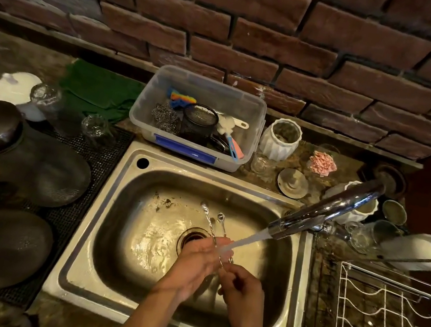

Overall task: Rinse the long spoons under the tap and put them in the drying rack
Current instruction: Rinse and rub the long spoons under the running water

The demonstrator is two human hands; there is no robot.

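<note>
Both hands hold the long spoons (pixel 215 225) over the sink (pixel 99 229), under water from the tap (pixel 324 208). The left hand (pixel 196 263) and right hand (pixel 240 291) are closed on them. This is rinsing. The spoons point away, toward the wall. Next they must go right, into the drying rack (pixel 387 323).

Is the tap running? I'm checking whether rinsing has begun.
On. A stream of water pours from the tap spout onto the long spoons held over the sink.
</note>
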